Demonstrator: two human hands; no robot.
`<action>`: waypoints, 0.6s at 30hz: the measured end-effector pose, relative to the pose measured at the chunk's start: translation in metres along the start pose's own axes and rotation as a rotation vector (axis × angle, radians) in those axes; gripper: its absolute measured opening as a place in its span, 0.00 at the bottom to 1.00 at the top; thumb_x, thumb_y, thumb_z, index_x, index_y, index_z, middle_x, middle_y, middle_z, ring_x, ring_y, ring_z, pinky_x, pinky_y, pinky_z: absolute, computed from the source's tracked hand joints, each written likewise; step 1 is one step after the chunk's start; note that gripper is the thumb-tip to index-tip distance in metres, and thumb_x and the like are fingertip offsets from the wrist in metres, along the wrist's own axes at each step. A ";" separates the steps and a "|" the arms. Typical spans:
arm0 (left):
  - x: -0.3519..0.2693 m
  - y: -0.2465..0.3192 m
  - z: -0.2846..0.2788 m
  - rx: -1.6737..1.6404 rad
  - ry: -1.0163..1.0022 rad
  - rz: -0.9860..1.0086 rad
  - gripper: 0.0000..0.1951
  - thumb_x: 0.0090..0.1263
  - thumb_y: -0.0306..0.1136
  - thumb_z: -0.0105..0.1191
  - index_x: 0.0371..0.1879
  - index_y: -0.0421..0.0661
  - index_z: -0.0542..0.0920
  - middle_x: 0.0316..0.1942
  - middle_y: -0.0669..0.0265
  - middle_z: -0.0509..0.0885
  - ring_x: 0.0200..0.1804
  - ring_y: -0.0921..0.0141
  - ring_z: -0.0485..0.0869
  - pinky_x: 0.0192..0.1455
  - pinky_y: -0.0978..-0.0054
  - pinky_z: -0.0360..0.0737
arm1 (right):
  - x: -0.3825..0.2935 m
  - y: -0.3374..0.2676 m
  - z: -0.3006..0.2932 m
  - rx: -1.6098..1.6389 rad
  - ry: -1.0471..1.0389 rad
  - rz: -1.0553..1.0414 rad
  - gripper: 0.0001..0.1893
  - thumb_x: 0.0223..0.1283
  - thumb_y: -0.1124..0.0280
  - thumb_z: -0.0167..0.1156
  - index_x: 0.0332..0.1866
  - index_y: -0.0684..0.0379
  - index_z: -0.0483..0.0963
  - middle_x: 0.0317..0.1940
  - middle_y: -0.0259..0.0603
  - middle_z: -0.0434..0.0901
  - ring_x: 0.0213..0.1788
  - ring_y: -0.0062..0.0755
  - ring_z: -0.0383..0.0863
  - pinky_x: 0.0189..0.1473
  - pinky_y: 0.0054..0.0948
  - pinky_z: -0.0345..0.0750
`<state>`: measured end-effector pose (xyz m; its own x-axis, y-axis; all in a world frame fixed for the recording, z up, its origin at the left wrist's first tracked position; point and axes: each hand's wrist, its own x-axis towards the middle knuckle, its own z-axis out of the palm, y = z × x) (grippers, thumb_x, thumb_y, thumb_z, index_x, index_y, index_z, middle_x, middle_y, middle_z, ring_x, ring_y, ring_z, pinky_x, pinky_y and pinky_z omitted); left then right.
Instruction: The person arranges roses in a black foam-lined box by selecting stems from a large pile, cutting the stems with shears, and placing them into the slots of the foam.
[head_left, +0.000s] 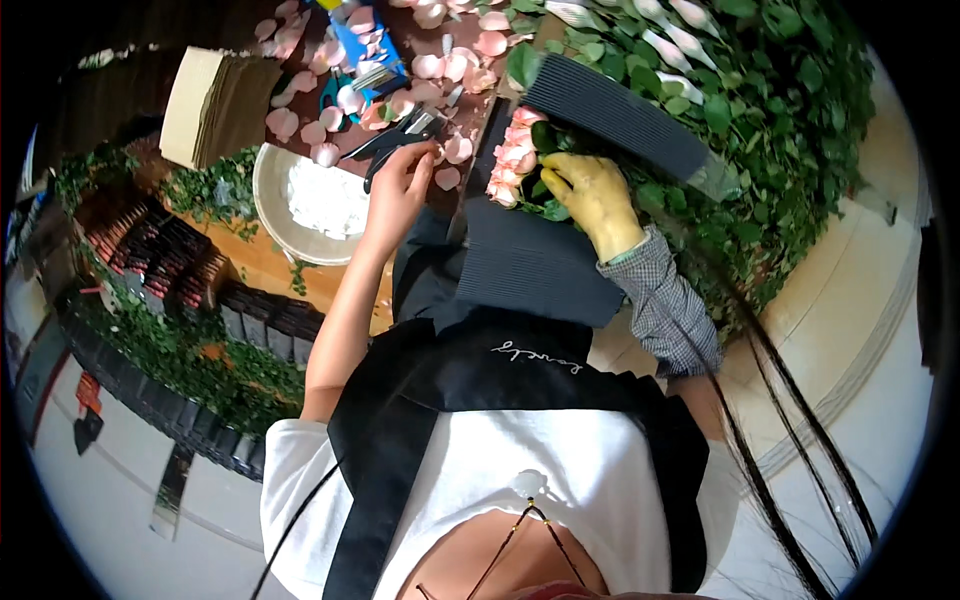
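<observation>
My left hand is bare, with its fingers bent over a black stapler. Whether it grips the stapler is hidden. My right hand wears a yellow glove, and its fingertips touch the leafy edge of a row of pink roses. The hold of those fingers cannot be made out. The roses lie on dark corrugated cardboard over my lap. A second corrugated flap stands beyond the right hand, slanting across the stems.
Pink petals litter the brown tabletop around a blue box and teal-handled scissors. Left of them are a bowl of white pieces and stacked cardboard. Leafy stems with netted buds pile up at right. Wrapped bundles stand at left.
</observation>
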<state>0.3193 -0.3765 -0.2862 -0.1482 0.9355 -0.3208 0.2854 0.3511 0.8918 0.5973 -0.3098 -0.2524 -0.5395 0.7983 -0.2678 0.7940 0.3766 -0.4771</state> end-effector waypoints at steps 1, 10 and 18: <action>-0.005 -0.005 0.000 -0.040 -0.004 -0.033 0.10 0.75 0.31 0.54 0.48 0.39 0.83 0.42 0.57 0.86 0.41 0.66 0.87 0.45 0.71 0.81 | 0.004 -0.001 0.003 -0.008 -0.024 -0.012 0.13 0.60 0.66 0.66 0.48 0.57 0.78 0.32 0.45 0.85 0.35 0.44 0.86 0.41 0.41 0.80; -0.011 -0.025 0.007 0.042 0.059 0.062 0.07 0.71 0.28 0.55 0.43 0.40 0.82 0.39 0.55 0.84 0.44 0.53 0.83 0.48 0.62 0.80 | 0.008 -0.004 0.035 -0.676 -0.251 -0.016 0.23 0.45 0.59 0.76 0.38 0.56 0.70 0.23 0.38 0.80 0.27 0.38 0.83 0.33 0.34 0.79; -0.010 -0.029 0.012 0.059 0.038 0.163 0.07 0.72 0.27 0.54 0.43 0.38 0.81 0.37 0.54 0.84 0.43 0.55 0.84 0.48 0.64 0.80 | 0.014 -0.023 0.020 -0.472 -0.127 -0.116 0.14 0.47 0.66 0.65 0.37 0.59 0.71 0.22 0.40 0.73 0.25 0.42 0.78 0.29 0.41 0.72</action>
<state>0.3238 -0.3952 -0.3130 -0.1310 0.9784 -0.1596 0.3638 0.1972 0.9103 0.5659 -0.3173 -0.2621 -0.6380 0.6862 -0.3494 0.7512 0.6544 -0.0865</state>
